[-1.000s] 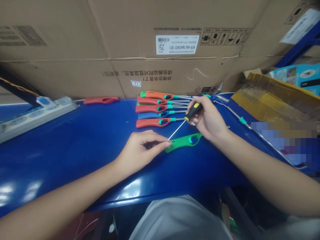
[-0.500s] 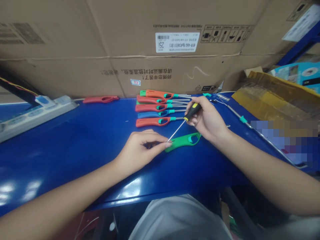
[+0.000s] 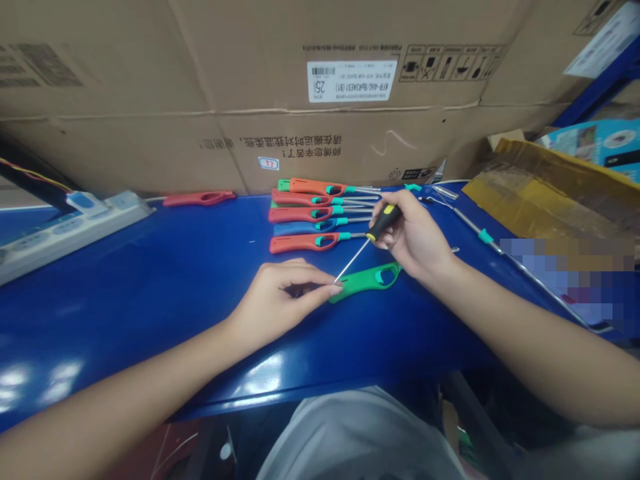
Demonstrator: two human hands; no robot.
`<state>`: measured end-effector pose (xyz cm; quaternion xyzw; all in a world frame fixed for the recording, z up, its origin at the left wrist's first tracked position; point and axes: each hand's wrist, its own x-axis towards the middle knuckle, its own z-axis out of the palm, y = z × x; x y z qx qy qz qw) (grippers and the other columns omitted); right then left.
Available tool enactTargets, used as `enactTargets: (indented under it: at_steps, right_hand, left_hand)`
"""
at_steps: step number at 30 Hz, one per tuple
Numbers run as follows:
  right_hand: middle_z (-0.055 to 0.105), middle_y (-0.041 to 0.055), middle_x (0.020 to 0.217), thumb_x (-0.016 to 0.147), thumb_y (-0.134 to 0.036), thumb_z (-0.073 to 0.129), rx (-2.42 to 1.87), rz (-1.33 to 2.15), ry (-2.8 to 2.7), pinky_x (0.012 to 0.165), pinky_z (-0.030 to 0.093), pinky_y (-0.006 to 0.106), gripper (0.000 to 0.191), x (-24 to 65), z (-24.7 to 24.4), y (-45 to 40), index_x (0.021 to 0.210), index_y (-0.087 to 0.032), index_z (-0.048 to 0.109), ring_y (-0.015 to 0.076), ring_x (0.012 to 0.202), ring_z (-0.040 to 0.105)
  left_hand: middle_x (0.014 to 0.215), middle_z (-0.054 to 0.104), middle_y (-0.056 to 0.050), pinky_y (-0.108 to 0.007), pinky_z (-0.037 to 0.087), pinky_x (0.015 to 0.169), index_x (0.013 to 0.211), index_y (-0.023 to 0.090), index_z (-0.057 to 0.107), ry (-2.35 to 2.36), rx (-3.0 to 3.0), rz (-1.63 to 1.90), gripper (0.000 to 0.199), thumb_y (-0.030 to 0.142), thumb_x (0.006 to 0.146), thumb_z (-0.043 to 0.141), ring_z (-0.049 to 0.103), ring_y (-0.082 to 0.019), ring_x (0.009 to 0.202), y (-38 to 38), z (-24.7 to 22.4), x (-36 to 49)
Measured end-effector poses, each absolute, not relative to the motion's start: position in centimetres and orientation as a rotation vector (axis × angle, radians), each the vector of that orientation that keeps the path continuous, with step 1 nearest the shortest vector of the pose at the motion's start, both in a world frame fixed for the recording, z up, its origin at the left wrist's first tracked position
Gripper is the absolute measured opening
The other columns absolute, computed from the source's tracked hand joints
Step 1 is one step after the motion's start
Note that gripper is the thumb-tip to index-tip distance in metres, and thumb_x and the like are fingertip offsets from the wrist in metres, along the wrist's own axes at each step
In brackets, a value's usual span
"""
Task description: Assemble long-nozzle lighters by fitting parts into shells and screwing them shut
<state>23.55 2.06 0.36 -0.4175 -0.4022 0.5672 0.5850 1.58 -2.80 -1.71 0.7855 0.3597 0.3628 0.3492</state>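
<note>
My right hand (image 3: 417, 237) grips the black and yellow handle of a screwdriver (image 3: 384, 221). Its thin metal shaft slants down to the left. At the tip, my left hand (image 3: 287, 293) is closed, thumb and index finger pinched together. Whatever lies between those fingertips is hidden; the screwdriver's end is right there. Just past the pinch, a green gas lighter (image 3: 364, 283) lies on the blue table (image 3: 210, 293), its left end by my left fingertips. The far end of that lighter passes under my right hand.
Several long-necked lighters in red, orange and blue (image 3: 303, 227) lie stacked in a row behind. A red lighter body (image 3: 200, 199) and a white power strip (image 3: 75, 230) are at left. Metal rods (image 3: 470, 223) and a taped carton (image 3: 545, 200) stand right; a large cardboard box (image 3: 240, 73) stands behind.
Almost nothing differs. The view has shifted very slightly, while both hands, the screwdriver and the green lighter keep their places relative to each other.
</note>
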Motion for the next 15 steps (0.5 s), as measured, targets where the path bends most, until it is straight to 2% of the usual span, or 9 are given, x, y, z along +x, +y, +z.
enactTargets:
  at_steps: [10,15]
  right_hand:
    - [0.049,-0.0021,0.052,0.081,-0.036,0.065,-0.936,1.161,-1.113,0.038,0.035,0.022,0.027,23.6,0.8,1.6,0.06,-0.019,0.058,0.0078,0.039,0.041]
    - [0.056,0.0,0.063,0.081,-0.037,0.065,-0.849,1.064,-1.388,0.041,0.037,0.021,0.025,24.1,1.6,0.8,0.065,-0.018,0.064,0.0082,0.047,0.047]
  left_hand:
    - [0.073,0.075,-0.005,-0.024,0.047,0.057,0.085,0.018,0.083,0.954,2.059,0.902,0.012,0.028,0.086,0.076,0.06,-0.013,0.059,-2.9,-1.8,1.6]
    - [0.068,0.073,-0.003,-0.022,0.044,0.052,0.081,0.019,0.082,0.922,2.122,0.833,0.011,0.025,0.086,0.074,0.057,-0.011,0.054,-3.2,-2.2,1.6]
